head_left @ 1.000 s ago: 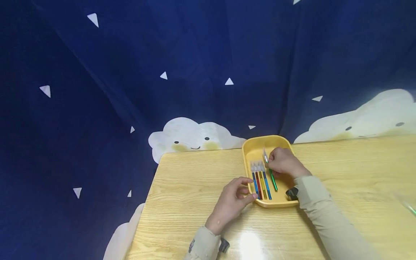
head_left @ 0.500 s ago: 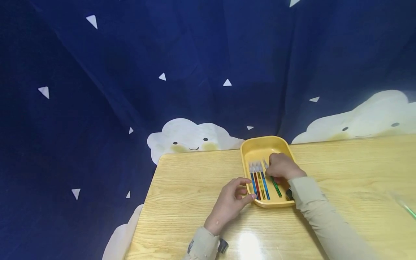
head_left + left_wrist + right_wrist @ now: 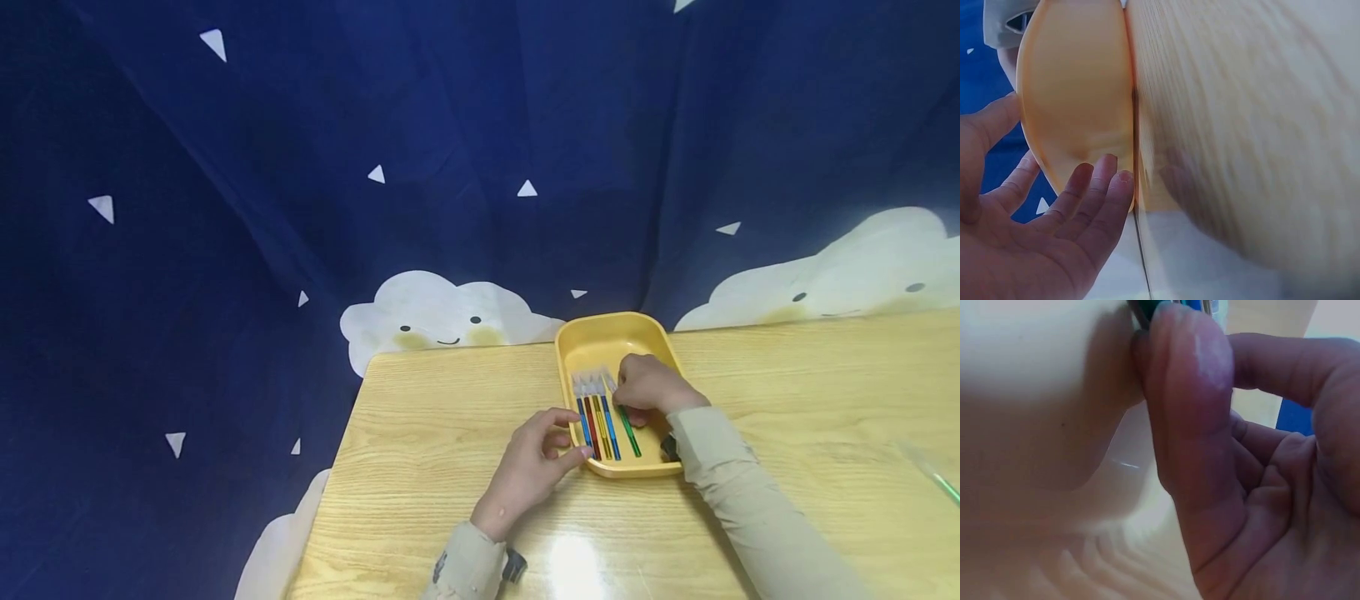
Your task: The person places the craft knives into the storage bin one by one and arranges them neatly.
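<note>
In the head view my right hand (image 3: 651, 387) reaches into the yellow tray (image 3: 617, 472) and pinches a slim green pen-like tool (image 3: 636, 440) with a clear, pointed tip. It lies at a slant beside a row of similar tools (image 3: 600, 433) with blue, red and gold barrels, all pointing away. In the right wrist view, the green barrel (image 3: 1142, 309) shows just past a fingertip. My left hand (image 3: 531, 467) rests against the tray's near left corner. The left wrist view shows its relaxed fingers (image 3: 1100, 206) along the outer wall (image 3: 1079, 94) and the thumb at the rim.
Another green tool (image 3: 943, 483), its tip blurred, lies on the wooden table (image 3: 810, 400) at the far right. A dark blue curtain (image 3: 450, 125) with white clouds hangs behind the table's back edge and past its left side.
My right hand has drawn the green tool slightly nearer to me within the tray. Over the last half second its near end has swung left, towards the row. My left hand stays put.
</note>
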Tool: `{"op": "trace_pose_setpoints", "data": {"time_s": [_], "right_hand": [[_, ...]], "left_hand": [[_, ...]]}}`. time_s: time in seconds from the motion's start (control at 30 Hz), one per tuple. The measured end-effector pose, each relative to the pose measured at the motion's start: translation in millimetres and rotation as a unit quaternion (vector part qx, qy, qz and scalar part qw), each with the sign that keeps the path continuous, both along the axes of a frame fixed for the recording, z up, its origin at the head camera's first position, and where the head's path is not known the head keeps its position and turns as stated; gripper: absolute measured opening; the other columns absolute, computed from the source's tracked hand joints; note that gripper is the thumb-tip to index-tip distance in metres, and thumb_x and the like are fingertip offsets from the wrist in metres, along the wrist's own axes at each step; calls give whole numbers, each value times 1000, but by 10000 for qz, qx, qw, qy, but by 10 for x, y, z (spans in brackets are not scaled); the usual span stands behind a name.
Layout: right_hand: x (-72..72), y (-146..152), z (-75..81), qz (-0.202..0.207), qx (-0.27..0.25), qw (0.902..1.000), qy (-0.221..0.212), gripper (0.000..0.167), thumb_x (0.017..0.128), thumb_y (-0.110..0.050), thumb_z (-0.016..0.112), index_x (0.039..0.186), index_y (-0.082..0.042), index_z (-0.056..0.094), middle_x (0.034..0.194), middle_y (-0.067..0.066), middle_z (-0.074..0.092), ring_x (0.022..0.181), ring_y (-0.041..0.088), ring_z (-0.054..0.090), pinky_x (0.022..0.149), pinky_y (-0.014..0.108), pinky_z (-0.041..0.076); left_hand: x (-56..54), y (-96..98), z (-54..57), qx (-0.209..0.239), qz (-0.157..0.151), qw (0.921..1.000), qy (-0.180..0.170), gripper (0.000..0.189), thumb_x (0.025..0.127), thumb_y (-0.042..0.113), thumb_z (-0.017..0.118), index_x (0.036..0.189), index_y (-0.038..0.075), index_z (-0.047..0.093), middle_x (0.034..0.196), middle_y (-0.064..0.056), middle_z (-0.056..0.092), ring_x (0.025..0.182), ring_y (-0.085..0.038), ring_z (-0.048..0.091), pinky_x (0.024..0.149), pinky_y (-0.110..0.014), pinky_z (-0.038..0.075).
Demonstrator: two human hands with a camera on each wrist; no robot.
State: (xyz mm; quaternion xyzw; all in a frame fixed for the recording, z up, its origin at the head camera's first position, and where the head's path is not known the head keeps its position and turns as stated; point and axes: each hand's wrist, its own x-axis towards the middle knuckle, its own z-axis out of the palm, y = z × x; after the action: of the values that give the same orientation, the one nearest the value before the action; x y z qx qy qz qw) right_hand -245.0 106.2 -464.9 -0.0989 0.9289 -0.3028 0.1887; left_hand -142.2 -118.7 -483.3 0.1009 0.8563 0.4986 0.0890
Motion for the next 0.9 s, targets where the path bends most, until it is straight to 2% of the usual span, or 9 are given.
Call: {"op": "trace_pose_setpoints", "data": {"time_s": [0.33,0.57,0.9], "right_hand": [[-18,28,-8,64,-211,9995,-211,26,86,-5,59,60,-7,60,47,0,60,42,10,57,46,21,40],[-21,16,-5,57,-249,9994,-235,25,89,-5,59,64,-5,62,51,1,64,44,9,59,46,20,43],[-17,7,-10,89,-272,9992,-262,25,89,-5,58,64,-5,62,50,1,63,43,8,57,45,20,43]], "left_hand": [[-9,12,-6,-69,47,10000,-19,42,93,37,79,132,26,66,130,6,68,112,-15,68,93,-32,56],[-14,13,1,-11,11,10000,-6,45,93,37,79,134,23,65,130,9,67,115,-17,69,96,-36,57],[-9,15,10,-59,36,10000,-17,44,93,37,79,133,25,65,129,7,67,113,-16,69,94,-31,57]]}}
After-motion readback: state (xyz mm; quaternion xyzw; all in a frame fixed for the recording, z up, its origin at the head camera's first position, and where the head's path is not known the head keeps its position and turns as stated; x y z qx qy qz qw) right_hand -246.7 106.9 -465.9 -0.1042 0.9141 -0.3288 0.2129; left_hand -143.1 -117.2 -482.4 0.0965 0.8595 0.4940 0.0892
